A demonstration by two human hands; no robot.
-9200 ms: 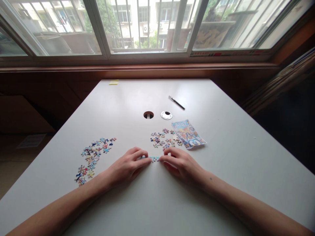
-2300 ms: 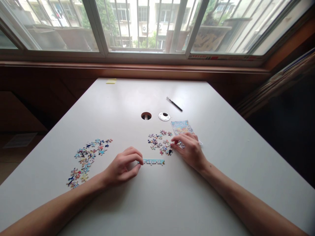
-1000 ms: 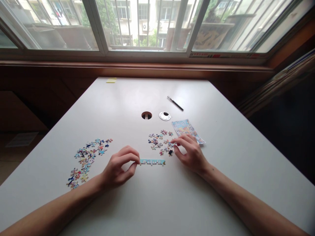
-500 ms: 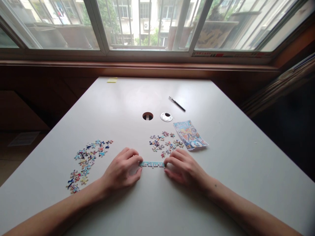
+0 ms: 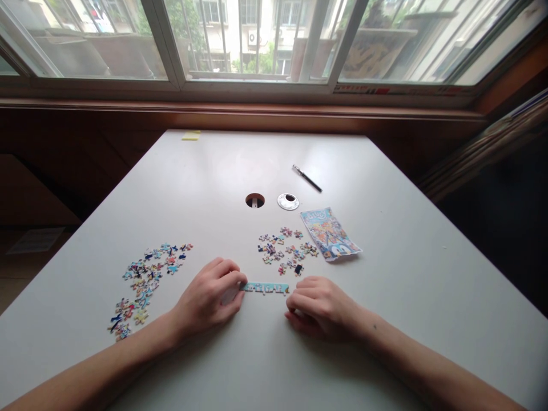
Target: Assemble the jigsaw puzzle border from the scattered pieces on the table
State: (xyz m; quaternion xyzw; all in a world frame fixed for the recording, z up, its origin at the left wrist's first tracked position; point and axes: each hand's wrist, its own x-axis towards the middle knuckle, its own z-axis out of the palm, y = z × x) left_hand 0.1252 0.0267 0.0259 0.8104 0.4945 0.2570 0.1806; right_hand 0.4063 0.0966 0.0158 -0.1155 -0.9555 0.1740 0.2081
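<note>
A short light-blue strip of joined puzzle pieces [image 5: 265, 288] lies on the white table [image 5: 385, 274] in front of me. My left hand [image 5: 209, 297] rests curled on the table, thumb and fingertips pinching the strip's left end. My right hand [image 5: 319, 305] sits at the strip's right end with its fingers curled under; whether it holds a piece is hidden. Just beyond the strip lies a small cluster of loose pieces [image 5: 285, 251]. A larger spread of loose pieces [image 5: 143, 279] lies to the left of my left hand.
A colourful puzzle picture packet [image 5: 329, 233] lies right of the small cluster. Farther back are a round cable hole [image 5: 255, 200], its metal cap [image 5: 288, 201], a black pen [image 5: 307, 178] and a yellow sticky pad [image 5: 190, 135]. A window and wooden sill run behind the table.
My right hand came back from the small cluster to the strip's right end and has now curled its fingers under. My left hand has stayed on the strip's left end.
</note>
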